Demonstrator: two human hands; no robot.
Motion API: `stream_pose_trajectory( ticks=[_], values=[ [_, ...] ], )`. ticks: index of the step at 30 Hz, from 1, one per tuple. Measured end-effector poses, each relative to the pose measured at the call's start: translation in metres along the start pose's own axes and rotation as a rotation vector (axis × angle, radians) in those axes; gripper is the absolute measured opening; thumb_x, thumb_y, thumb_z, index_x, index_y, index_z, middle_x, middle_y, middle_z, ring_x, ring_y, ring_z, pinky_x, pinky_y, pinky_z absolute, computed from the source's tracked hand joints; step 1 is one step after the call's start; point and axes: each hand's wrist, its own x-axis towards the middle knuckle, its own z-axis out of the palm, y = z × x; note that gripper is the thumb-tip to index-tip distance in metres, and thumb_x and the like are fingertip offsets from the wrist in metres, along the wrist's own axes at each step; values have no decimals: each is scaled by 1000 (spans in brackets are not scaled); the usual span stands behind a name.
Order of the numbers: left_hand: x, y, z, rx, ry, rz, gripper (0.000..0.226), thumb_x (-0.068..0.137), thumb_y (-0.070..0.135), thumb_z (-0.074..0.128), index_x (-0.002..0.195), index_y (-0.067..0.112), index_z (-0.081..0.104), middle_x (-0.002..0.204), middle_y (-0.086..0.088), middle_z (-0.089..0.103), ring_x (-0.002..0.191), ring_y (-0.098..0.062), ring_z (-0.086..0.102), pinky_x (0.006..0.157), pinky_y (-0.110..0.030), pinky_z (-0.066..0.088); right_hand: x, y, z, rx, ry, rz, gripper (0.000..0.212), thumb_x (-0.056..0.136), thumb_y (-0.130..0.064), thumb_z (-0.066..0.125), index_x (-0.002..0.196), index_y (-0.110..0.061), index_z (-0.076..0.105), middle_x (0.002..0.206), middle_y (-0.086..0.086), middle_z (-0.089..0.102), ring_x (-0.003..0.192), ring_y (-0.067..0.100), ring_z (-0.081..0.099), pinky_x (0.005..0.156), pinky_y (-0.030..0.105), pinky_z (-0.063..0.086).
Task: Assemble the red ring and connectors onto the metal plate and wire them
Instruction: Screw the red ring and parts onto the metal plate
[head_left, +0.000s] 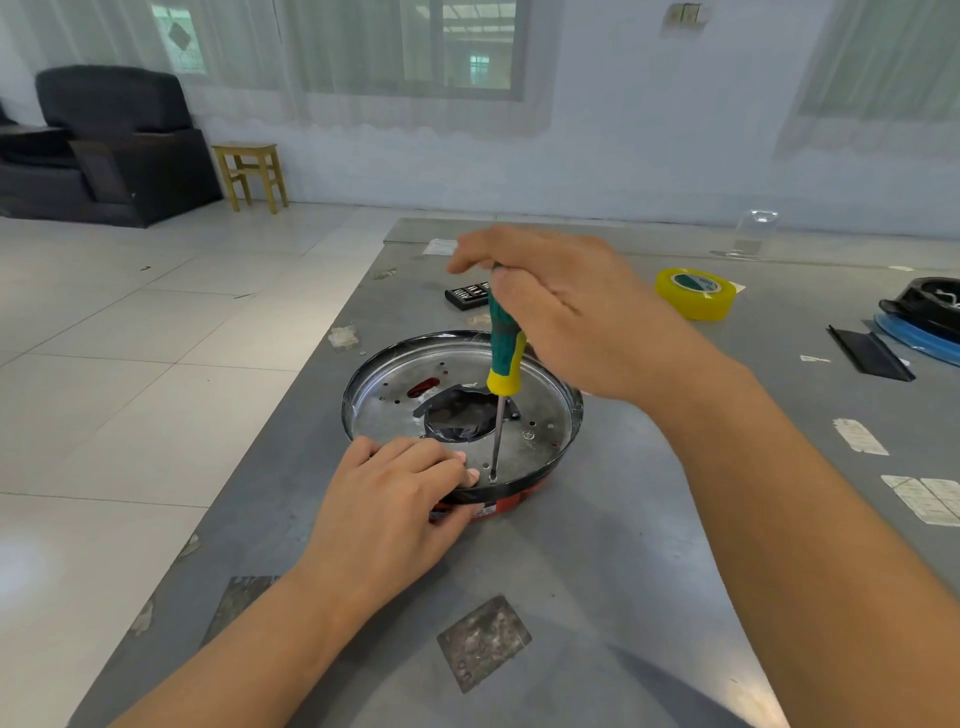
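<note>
Green-and-yellow-handled screwdriver (505, 338), gripped by right hand (561, 306), stands tip-down on round metal plate (540, 410); left hand (395, 493) grips the plate's near rim.

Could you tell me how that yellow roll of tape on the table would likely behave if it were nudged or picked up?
The yellow tape roll lies flat on the grey table, so it would probably slide, not roll. It looks stiff and likely light. Stood on edge, it could roll away.

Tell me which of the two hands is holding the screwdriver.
The right hand grips the green and yellow screwdriver upright. The left hand only holds the near rim of the metal plate.
</note>
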Motion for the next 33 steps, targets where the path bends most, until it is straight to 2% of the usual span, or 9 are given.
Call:
stream_pose_trajectory(
  ticks=[2,7,9,13,17,20,26,30,33],
  values=[
    [0,0,0,1,3,3,19,77,34,90,92,29,78,104,14,76,94,-16,74,68,-39,50,1,4,-5,152,-59,15,36,101,-36,41,127,-48,63,118,-12,73,100,10,71,85,31,58],
    [-1,0,0,-4,7,-3,21,77,34,90,94,29,79,105,15,76,95,-16,74,68,-40,50,0,10,16,-63,185,-8,23,97,-51,62,90,-30,69,67,-8,57,65,8,53,61,28,43],
    [-1,0,0,-4,5,-5,21,77,33,91,93,29,79,105,15,76,96,-17,74,68,-40,49,0,12,18,-123,199,-24,26,103,-42,50,98,-25,68,80,-9,60,77,10,55,72,35,48],
    [0,1,-1,2,2,-9,20,77,32,90,93,28,79,103,14,76,95,-17,74,68,-41,50,0,10,2,346,-69,27,42,99,-26,39,131,-32,65,138,-12,62,126,7,59,108,41,49],
    [0,2,-1,7,8,-10,19,78,33,90,92,28,78,102,14,76,92,-17,73,67,-40,49,-4,5,9,176,28,-66,23,102,-32,58,123,-40,65,92,-15,68,82,6,68,76,23,56],
    [-1,2,-1,-1,12,-16,19,77,33,90,91,27,77,101,15,76,93,-17,73,67,-39,47,-3,3,22,-60,247,-62,15,100,-36,58,103,-28,70,79,-12,59,73,9,54,69,33,48],
    [-2,1,0,-1,17,-13,17,80,34,88,91,29,77,100,15,75,93,-16,73,67,-37,46,-4,4,10,502,-55,63,42,98,-32,45,136,-42,61,129,-10,68,116,13,68,98,42,57],
    [-2,1,2,8,24,-9,17,79,34,88,91,28,77,100,15,75,92,-17,72,67,-38,46,-7,-2,26,146,204,40,15,93,-46,67,104,-37,71,75,-16,64,72,5,63,67,23,48],
    [-2,0,2,6,17,-13,18,78,34,88,91,29,77,101,16,75,92,-16,72,67,-37,44,-7,-8,32,-96,369,24,25,97,-49,55,86,-26,59,75,-13,58,74,9,53,65,32,42]
  ],
)
